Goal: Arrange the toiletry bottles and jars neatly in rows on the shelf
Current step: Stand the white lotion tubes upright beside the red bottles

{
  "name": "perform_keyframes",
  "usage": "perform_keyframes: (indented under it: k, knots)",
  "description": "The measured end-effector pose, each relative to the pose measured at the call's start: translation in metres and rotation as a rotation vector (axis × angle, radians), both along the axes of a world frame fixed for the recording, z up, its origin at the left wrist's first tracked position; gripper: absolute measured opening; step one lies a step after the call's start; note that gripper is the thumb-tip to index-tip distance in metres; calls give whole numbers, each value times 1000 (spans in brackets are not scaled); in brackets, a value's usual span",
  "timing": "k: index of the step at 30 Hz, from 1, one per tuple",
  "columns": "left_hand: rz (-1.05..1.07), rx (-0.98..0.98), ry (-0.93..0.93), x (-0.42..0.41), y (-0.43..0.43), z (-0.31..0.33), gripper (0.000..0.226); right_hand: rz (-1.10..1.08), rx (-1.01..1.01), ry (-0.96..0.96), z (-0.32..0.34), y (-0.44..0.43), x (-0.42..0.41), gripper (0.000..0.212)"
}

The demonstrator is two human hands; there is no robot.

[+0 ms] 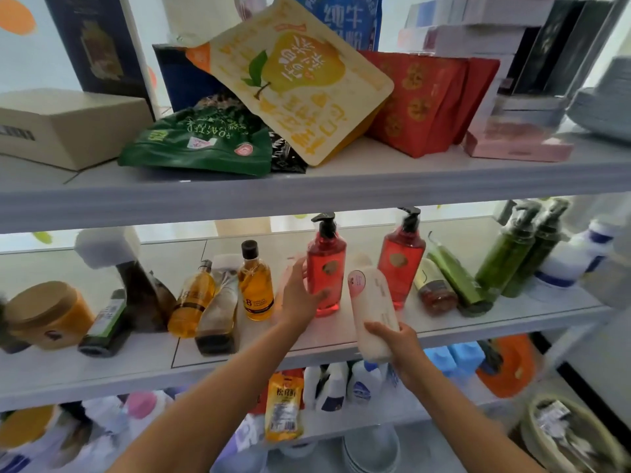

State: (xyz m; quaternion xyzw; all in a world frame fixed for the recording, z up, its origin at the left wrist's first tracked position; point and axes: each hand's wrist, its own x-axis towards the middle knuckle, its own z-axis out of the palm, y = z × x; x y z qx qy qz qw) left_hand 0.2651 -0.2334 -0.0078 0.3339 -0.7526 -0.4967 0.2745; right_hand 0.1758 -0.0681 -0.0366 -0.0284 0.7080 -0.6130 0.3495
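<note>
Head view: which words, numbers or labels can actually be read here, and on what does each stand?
"ROASTED", upside down: green pouch.
"纯牛": blue bag.
"8": amber bottle.
Pear pouch, yellow packet, white bottle, left red pump bottle: print too blurred or tilted to read surely.

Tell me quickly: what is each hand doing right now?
Left hand: grips the left red pump bottle, which stands on the shelf.
Right hand: holds the white bottle by its lower end, tilted.
</note>
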Motion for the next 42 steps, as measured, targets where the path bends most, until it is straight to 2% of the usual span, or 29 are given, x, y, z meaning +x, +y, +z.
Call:
perform_keyframes:
  k: [3, 7, 11, 16, 18, 21, 24, 30, 33, 36, 38, 41, 42]
  knots:
    - [11, 36, 4, 3, 3, -6, 71, 45, -79, -25, -4, 25, 10, 49]
    - [37, 76, -27, -2, 1, -7, 57, 108, -104, -103, -18, 53, 18, 75]
    - [116, 58, -73, -12, -8, -4, 43, 144, -108, -130, -23, 70, 17, 56]
    - [91, 37, -84, -22, -4, -1, 39, 163, -91, -126, -25, 83, 7, 35]
    - [70, 34, -88, -30, -1, 1, 39, 154, -75, -132, -26, 88, 2, 41]
    - [40, 25, -86, -45, 4, -1, 39, 162, -51, -124, -28, 94, -3, 66]
    - [6, 25, -85, -60, 11, -3, 38, 175, -37, -126, -31, 101, -6, 79]
    - [-15, 27, -56, -69, 13, -11, 43, 260, -15, -108, -34, 105, -4, 72]
    - [70, -115, -132, -54, 11, -17, 48, 293, -13, -117, -33, 97, 4, 68]
    - [162, -382, -175, -23, 2, -23, 42, 326, 4, -124, -35, 80, 13, 67]
    - [113, -511, -216, -1, -8, -28, 46, 339, 32, -130, -35, 65, 19, 74]
    - [-98, -754, -407, 25, -16, -37, 61, 351, 35, -171, -35, 38, 27, 88]
    - [-157, -779, -466, 31, -15, -40, 65, 343, 24, -186, -34, 30, 29, 89]
